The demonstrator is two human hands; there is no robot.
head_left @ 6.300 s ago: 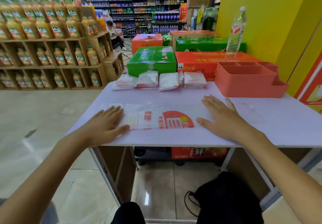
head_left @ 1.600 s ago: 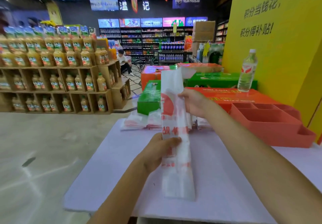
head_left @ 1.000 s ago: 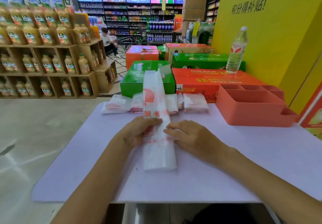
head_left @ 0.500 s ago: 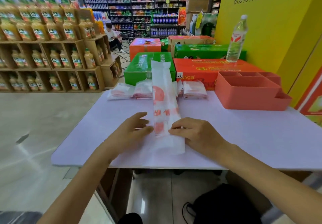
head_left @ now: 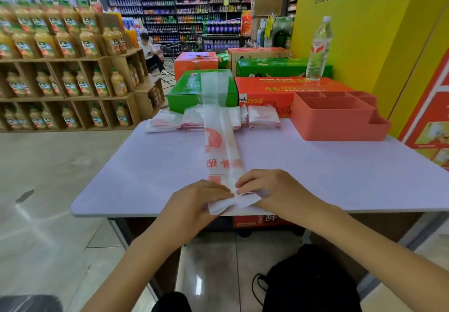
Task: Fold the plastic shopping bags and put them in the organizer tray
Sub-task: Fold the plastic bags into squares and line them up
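Both hands (head_left: 243, 196) now folding bag strip's (head_left: 222, 151) near end, lilac table (head_left: 340, 173), supermarket

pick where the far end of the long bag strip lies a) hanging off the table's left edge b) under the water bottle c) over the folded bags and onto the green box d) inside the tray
C: the strip runs from both hands across the folded bags onto the green box.

Behind the pale counter (head_left: 315, 166), stacked cartons: a green box (head_left: 184, 90) at centre, an orange box (head_left: 272, 90) to its right. Upright on that orange box, a clear water bottle (head_left: 318, 49), before a yellow wall (head_left: 364, 32). At left, wooden shelves (head_left: 73, 80) of juice bottles. At lower right, on the floor, a black bag (head_left: 311, 280).
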